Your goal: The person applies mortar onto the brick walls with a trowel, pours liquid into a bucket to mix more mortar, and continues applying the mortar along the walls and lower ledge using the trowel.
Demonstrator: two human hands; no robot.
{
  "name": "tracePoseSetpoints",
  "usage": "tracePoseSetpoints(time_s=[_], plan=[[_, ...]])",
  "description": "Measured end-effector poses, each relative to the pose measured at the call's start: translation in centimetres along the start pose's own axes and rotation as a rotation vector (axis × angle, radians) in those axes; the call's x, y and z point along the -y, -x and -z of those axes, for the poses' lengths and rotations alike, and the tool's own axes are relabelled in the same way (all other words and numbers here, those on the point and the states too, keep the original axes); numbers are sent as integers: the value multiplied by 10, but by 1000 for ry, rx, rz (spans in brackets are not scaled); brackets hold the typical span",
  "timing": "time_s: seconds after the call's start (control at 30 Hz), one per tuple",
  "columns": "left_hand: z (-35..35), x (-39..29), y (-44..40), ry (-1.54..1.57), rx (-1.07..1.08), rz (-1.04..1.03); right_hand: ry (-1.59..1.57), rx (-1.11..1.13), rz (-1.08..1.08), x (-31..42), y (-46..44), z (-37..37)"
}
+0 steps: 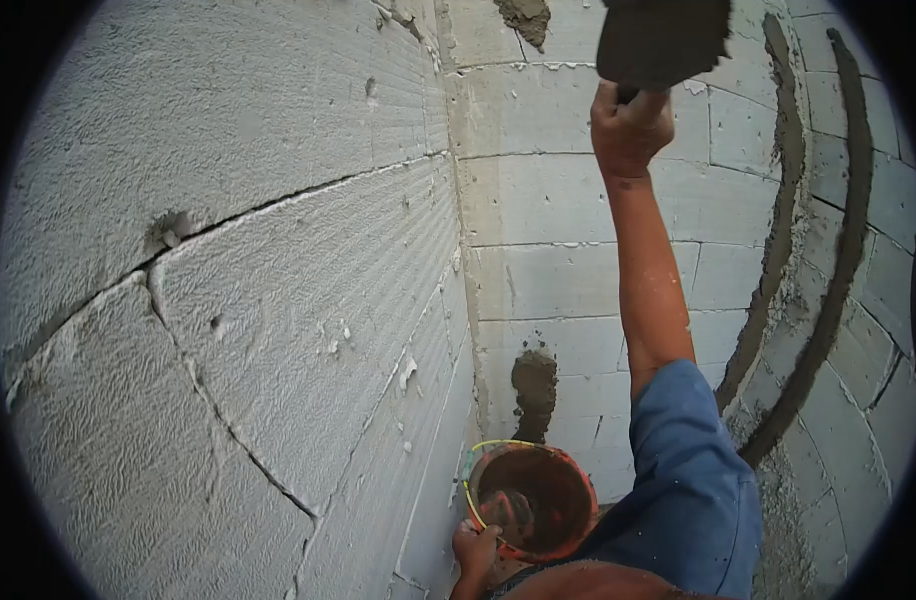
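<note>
Raised high near the wall, my right hand is closed round the handle of a trowel. Its broad, dark blade looks coated with grey mortar and points up past the frame's top edge. Low down, my left hand grips the left side of an orange-red bucket, where the yellow-green handle meets the rim. The bucket is tilted towards me, and smears of mortar line its inside. How the left fingers wrap is partly hidden.
A pale block wall runs close along my left and meets the far block wall in a corner. Mortar patches stick to the far wall. Two long dark mortar strips run down on the right.
</note>
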State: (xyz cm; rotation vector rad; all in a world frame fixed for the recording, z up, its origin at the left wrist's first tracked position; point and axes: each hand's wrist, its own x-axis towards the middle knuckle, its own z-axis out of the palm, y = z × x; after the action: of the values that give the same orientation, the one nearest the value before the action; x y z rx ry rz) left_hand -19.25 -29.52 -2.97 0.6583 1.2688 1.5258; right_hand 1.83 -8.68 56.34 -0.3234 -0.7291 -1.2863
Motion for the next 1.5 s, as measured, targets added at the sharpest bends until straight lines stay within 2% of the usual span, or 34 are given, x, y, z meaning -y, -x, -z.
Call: tracePoseSetpoints(time_s=[0.03, 0.07, 0.1, 0.13, 0.17, 0.23, 0.27, 0.37, 0.43, 0.47, 0.5, 0.53, 0.57, 0.63, 0.7, 0.73, 0.77, 0.83, 0.93, 1.0, 1.03, 1.1, 1.13, 1.27, 1.5], plan=[[5, 1, -9, 40, 13, -1, 76, 168, -124, -8, 31, -22], [10, -4, -9, 38, 15, 15, 72, 449, -317, -9, 72, -31], [9, -9, -3, 46, 16, 41, 256, 1049, -499, -14, 127, -18], [10, -12, 3, 54, 20, 63, 237, 1341, -548, -14, 208, 26], [16, -4, 6, -10, 23, 79, 196, 1448, -653, 22, 260, 102], [27, 13, -11, -124, -6, 57, 107, 1708, -962, 84, 290, 215], [30, 15, -8, -162, -25, 84, 53, 1689, -887, 100, 303, 252], [19, -7, -13, -230, -45, 172, -147, 1564, -1066, 84, 296, 227], [10, -23, -16, -274, -52, 221, -341, 1298, -1077, 49, 261, 159], [4, -34, -18, -291, -53, 240, -410, 1147, -997, 28, 243, 121], [-3, -45, -19, -306, -53, 264, -439, 953, -829, 5, 227, 77], [-12, -59, -19, -320, -55, 288, -430, 918, -801, -23, 208, 29], [-22, -75, -18, -333, -54, 315, -400, 854, -683, -37, 165, -8], [-44, -115, -8, -350, -65, 374, -181, 982, -611, -70, 98, -85], [-69, -157, 0, -352, -83, 408, -245, 1008, -611, -93, 44, -145], [-84, -177, 4, -332, -114, 422, -296, 1077, -787, -96, 13, -162], [-80, -154, -13, -424, -47, 347, -348, 1142, -964, -101, -6, -181], [-55, -65, -68, -606, 90, 188, -442, 1514, -1038, -163, -7, -254], [-57, 7, -110, -758, -32, 130, -254, 1543, -927, -141, -22, -204], [-90, -70, -88, -572, 45, 324, -168, 1526, -897, -131, -21, -174], [-100, -97, -81, -484, 82, 418, -139, 1504, -815, -125, -18, -158], [-92, -59, -97, -432, 182, 415, -87, 1462, -645, -110, -14, -136], [-88, -47, -104, -408, 229, 408, -75, 1480, -661, -135, 2, -155], [-99, -49, -105, -528, 204, 345, -251, 1412, -653, -128, 22, -134], [-90, -44, -96, -816, 170, 442, -183, 1272, -480, -143, 67, -137]])
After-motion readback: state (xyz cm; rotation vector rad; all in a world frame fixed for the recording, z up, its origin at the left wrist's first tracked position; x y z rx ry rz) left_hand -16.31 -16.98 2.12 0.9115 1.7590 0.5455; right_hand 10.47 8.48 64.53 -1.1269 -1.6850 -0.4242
